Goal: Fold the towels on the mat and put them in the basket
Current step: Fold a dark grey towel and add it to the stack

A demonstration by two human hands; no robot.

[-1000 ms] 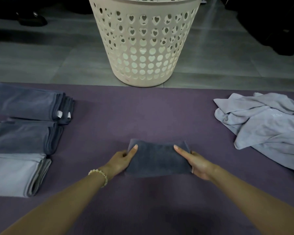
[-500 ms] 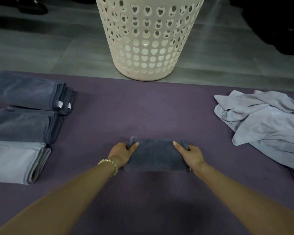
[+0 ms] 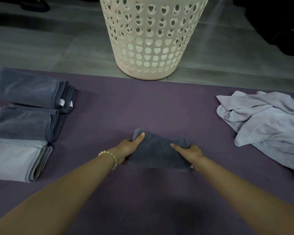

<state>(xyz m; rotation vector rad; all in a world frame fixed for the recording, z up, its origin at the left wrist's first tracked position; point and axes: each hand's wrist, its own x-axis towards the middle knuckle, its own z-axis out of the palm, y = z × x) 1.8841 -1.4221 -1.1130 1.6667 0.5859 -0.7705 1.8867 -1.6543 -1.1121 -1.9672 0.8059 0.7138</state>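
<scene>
A small folded dark grey towel (image 3: 157, 152) sits in the middle of the purple mat (image 3: 142, 107), tilted slightly, its left end raised. My left hand (image 3: 128, 148) grips its left end, thumb on top. My right hand (image 3: 188, 152) grips its right end, thumb on top as well. The cream basket (image 3: 153, 39) with heart-shaped holes stands on the floor just beyond the mat's far edge. Its rim is out of view.
Three folded towels lie at the mat's left: two dark ones (image 3: 29, 89) (image 3: 24, 122) and a light grey one (image 3: 15, 160). A crumpled light grey towel (image 3: 268, 122) lies at the right. Grey tiled floor (image 3: 49, 44) lies beyond, with dark objects (image 3: 278, 22) at the back right.
Both hands have closed in on the ends of the dark towel and begun to lift it, its left end rising. The view has tilted down a little.
</scene>
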